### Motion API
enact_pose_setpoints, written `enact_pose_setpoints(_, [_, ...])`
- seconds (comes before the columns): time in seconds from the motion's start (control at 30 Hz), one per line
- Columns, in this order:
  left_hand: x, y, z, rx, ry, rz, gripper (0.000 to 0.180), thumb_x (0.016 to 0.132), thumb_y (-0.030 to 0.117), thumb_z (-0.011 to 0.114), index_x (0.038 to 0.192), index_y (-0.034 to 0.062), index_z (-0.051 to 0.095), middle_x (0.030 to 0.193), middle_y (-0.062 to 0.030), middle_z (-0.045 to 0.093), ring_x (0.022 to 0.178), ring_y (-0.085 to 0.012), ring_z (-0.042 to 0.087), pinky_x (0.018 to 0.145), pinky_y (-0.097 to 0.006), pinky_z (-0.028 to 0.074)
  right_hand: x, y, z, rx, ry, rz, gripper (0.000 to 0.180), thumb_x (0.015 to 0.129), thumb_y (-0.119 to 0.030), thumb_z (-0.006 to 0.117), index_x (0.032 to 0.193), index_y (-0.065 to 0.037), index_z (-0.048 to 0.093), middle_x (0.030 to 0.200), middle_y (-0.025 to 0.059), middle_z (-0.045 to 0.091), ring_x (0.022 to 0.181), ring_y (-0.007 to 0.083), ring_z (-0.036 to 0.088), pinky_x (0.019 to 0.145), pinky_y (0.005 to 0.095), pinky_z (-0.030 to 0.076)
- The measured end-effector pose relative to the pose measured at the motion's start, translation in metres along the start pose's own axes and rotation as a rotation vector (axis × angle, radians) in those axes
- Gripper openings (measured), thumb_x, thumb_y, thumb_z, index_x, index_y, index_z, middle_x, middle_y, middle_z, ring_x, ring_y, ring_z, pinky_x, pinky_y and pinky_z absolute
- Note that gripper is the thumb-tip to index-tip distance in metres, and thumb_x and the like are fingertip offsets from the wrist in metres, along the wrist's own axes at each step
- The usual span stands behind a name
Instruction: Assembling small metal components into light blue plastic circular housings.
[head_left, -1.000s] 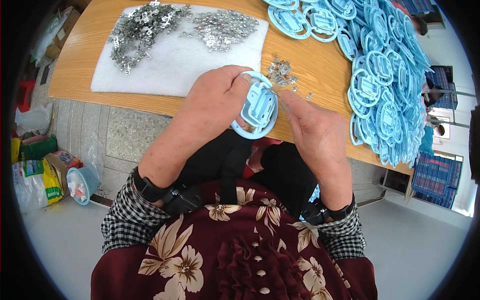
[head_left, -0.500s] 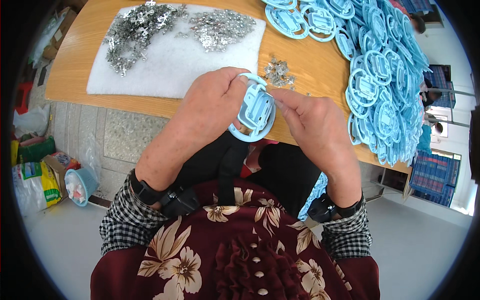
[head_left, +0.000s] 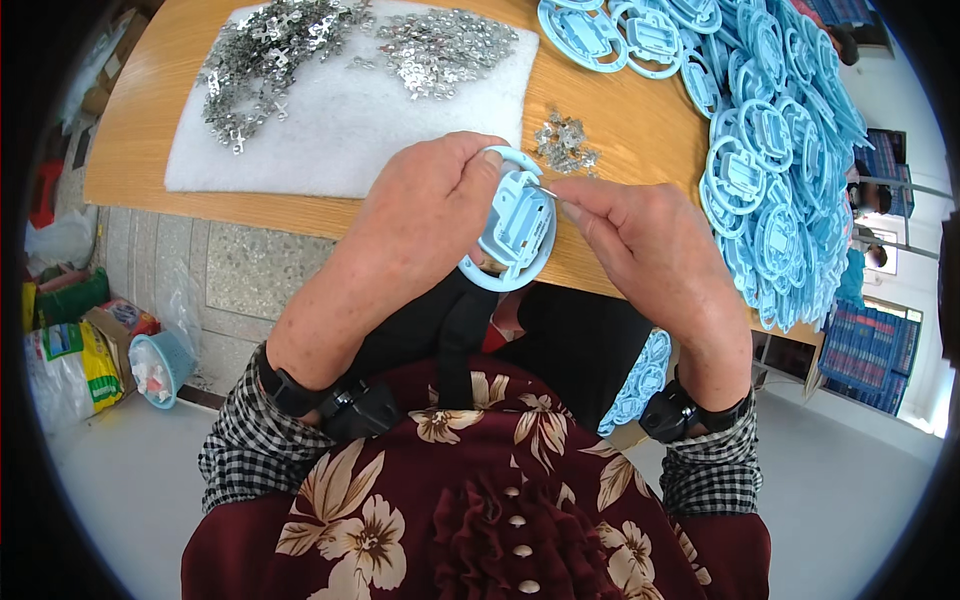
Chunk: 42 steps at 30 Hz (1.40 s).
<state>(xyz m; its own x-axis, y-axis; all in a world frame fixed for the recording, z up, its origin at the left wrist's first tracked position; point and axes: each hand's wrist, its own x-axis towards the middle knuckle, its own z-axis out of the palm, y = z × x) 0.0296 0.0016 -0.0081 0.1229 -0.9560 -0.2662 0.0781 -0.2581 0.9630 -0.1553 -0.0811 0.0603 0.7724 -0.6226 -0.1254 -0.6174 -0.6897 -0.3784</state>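
Note:
Over the table's near edge, my left hand (head_left: 425,200) grips a light-blue oval plastic part (head_left: 522,222) by its left rim. The part is tilted, with its raised centre compartment facing up. My right hand (head_left: 640,235) pinches a small metal piece (head_left: 545,190) between thumb and forefinger; its tip meets the upper right of the centre compartment. How far it sits in the plastic I cannot tell. Just beyond, a little heap of small metal clips (head_left: 566,143) lies on the wood.
A white pad (head_left: 330,140) on the wooden table (head_left: 130,150) bears two piles of metal pieces (head_left: 275,65). Many similar blue parts (head_left: 765,150) are heaped at the right, and more blue parts (head_left: 640,380) sit below the table. A blue bin (head_left: 165,370) stands on the floor at left.
The metal piece in my right fingers now shows at the blue part's upper right. My right hand has shifted slightly right; the blue part has moved slightly right and down.

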Motion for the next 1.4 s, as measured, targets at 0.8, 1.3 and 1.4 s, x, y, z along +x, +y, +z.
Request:
enact_pose_setpoints(0.8, [0.002, -0.004, 0.001, 0.059, -0.003, 0.009, 0.037, 0.106, 0.022, 0.047, 0.122, -0.0062, 0.064, 0.086, -0.0047, 0.069, 0.060, -0.0074, 0.060, 0.055, -0.022, 0.051, -0.005, -0.009, -0.001, -0.129, -0.003, -0.001, 0.022, 0.096, -0.017, 0.060, 0.113, -0.014, 0.074, 0.085, 0.0190, 0.070, 0.080, 0.0388, 0.068, 0.070, 0.0467, 0.053])
enact_pose_setpoints(1.3, [-0.007, 0.004, 0.000, -0.239, -0.087, 0.043, 0.039, 0.107, 0.024, 0.047, 0.133, -0.0022, 0.060, 0.088, -0.0018, 0.069, 0.061, -0.0052, 0.061, 0.053, -0.019, 0.051, -0.030, 0.019, 0.032, 0.541, 0.363, 0.148, 0.036, 0.103, -0.031, 0.057, 0.120, 0.000, 0.064, 0.089, 0.0133, 0.071, 0.083, 0.0289, 0.068, 0.077, 0.0396, 0.051])
enact_pose_setpoints(1.4, [-0.016, 0.009, 0.007, -0.357, -0.138, 0.038, 0.040, 0.107, 0.027, 0.048, 0.133, -0.0020, 0.060, 0.090, -0.0024, 0.069, 0.065, -0.0048, 0.063, 0.054, -0.019, 0.053, -0.039, 0.015, 0.038, 1.093, 0.251, 0.258, 0.038, 0.104, -0.034, 0.058, 0.121, 0.000, 0.063, 0.084, 0.0010, 0.063, 0.067, 0.0124, 0.055, 0.061, 0.0274, 0.043])
